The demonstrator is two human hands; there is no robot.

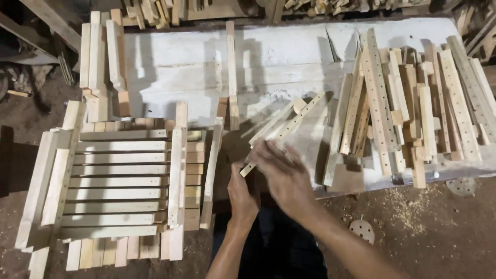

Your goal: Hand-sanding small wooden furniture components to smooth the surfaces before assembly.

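Observation:
My left hand (241, 192) grips the near end of a thin wooden slat (289, 124) that runs up and to the right over the white bench (268, 57). My right hand (281, 173) lies over the same bundle of slats just above the left hand, fingers curled on the wood and blurred. Two or three similar thin strips lie fanned beside the held one. Which strips each hand touches beyond the held slat is hard to tell.
A slatted wooden frame (121, 181) of pale boards sits at the left. A heap of drilled wooden strips (408, 103) covers the bench's right side. More sticks (101, 57) stand at the upper left. Sawdust and round discs (361, 230) lie on the dirt floor.

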